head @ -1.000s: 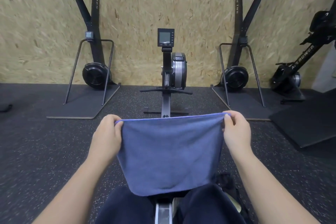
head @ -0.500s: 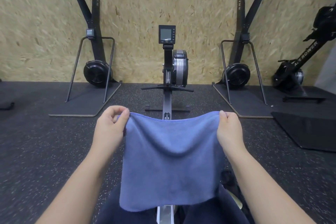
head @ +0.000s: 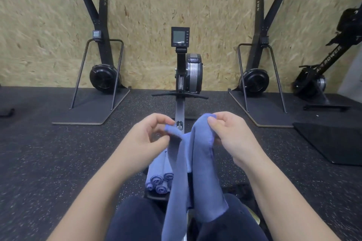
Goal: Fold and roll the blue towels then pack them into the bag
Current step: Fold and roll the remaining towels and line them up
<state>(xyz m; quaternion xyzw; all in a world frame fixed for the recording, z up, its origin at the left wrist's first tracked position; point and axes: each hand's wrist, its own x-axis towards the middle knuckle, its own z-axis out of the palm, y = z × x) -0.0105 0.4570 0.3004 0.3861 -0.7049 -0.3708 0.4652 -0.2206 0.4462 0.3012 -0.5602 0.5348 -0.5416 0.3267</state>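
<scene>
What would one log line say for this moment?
left hand: pinches towel corner | right hand: pinches other corner | rolled towels: below

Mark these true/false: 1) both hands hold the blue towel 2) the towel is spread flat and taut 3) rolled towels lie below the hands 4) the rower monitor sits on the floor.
1) True: the left hand and right hand each pinch a top corner of the blue towel.
2) False: it hangs folded in two drooping halves.
3) True: rolled towels lie stacked there.
4) False: the monitor is mounted high on the rower's post.
</scene>
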